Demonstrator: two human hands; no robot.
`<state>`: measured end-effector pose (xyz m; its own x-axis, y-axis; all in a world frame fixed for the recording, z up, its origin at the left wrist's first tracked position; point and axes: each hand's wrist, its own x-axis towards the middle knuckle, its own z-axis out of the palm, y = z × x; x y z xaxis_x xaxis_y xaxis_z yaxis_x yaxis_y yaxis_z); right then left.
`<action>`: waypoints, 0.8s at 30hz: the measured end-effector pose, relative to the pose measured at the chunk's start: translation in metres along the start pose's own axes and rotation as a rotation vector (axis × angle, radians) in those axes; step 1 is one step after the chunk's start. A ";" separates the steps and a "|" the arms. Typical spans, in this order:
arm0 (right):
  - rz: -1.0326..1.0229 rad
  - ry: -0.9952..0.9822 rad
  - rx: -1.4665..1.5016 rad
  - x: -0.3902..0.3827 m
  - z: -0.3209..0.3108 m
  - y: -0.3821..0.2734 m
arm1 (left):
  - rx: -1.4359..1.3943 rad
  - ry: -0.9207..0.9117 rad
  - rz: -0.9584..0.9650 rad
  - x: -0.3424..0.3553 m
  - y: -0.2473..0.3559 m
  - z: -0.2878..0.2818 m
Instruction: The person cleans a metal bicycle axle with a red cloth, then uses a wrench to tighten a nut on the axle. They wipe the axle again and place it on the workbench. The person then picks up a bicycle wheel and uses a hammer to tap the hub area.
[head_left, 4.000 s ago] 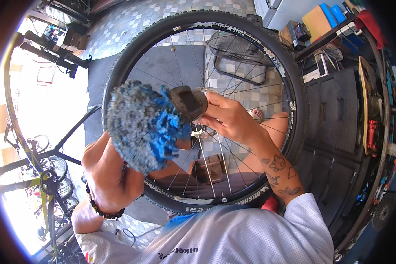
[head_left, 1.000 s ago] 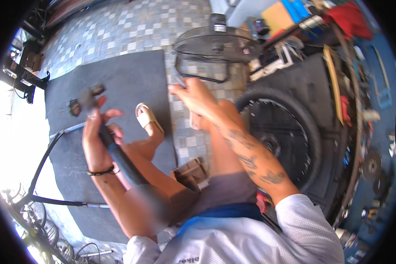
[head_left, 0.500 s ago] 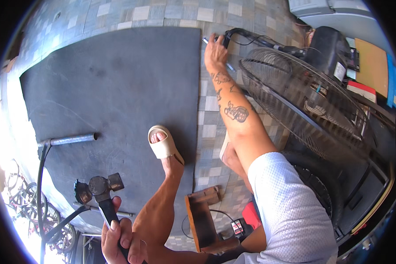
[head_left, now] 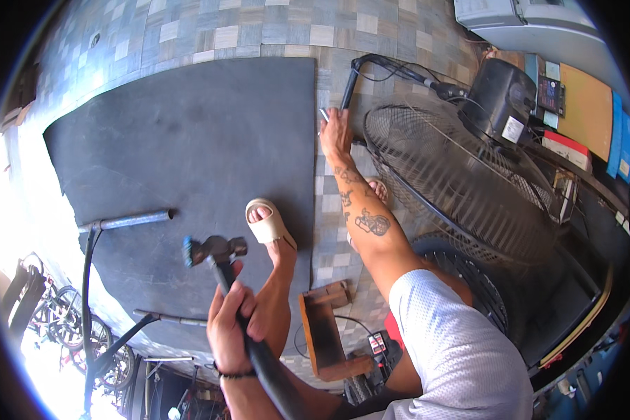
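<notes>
My left hand [head_left: 234,318] is wrapped round the black handle of a hammer [head_left: 220,249], whose dark metal head is raised above the black mat [head_left: 189,133]. Stretched far forward, my right hand [head_left: 337,133] is closed on a thin silver metal rod [head_left: 324,114]; one bright end sticks out past the fingers, and the palm hides the rest. Right beside those fingers is a bent black tube [head_left: 349,87], and I cannot tell whether they touch it. To the right of this hand stands a large black fan [head_left: 462,175] with a wire guard.
A metal pipe frame [head_left: 129,221] stands at the left over the mat. An open wooden box [head_left: 322,336] lies between my legs. My sandalled foot [head_left: 267,222] rests on the mat. A black tyre [head_left: 479,280] is under the fan; bicycles [head_left: 70,315] are at the far left.
My left hand has moved up and to the right with the hammer. My right hand has drawn back toward me with the rod. The whole view has shifted slightly.
</notes>
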<state>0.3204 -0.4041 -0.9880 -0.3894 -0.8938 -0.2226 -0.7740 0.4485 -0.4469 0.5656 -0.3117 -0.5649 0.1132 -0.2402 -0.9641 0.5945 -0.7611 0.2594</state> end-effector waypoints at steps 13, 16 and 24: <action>0.069 -0.212 -0.063 -0.107 -0.009 0.041 | 0.229 -0.090 -0.173 0.015 -0.033 0.049; -0.001 -0.109 -0.023 -0.119 0.006 0.047 | 0.273 -0.029 -0.148 0.019 -0.031 0.052; 0.263 -0.293 0.071 -0.145 -0.035 0.032 | 0.318 0.053 -0.075 0.033 -0.050 0.025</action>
<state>0.3341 -0.2601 -0.9394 -0.4031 -0.7155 -0.5707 -0.6260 0.6704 -0.3984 0.5195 -0.2967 -0.6082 0.1247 -0.1509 -0.9806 0.3251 -0.9276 0.1841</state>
